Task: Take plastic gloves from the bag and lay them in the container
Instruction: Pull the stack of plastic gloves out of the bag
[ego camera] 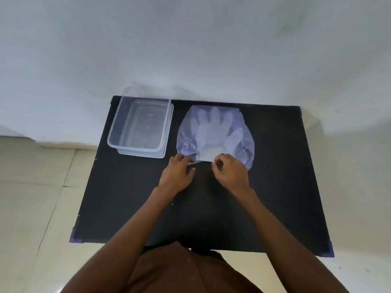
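Note:
A thin bluish plastic bag [243, 142] lies flat on the black table [275, 187], its mouth toward me. Pale plastic gloves [211, 130] show through it, fingers pointing away from me. My left hand [177, 174] pinches the left side of the bag's near edge. My right hand [230, 174] pinches the same edge a little to the right. A clear rectangular container [114, 132] stands at the table's far left corner, to the left of the bag, and looks to hold nothing.
The table stands against a white wall [190, 49]. Pale floor tiles [31, 197] lie to its left and right. My brown clothing [179, 271] fills the bottom of the view.

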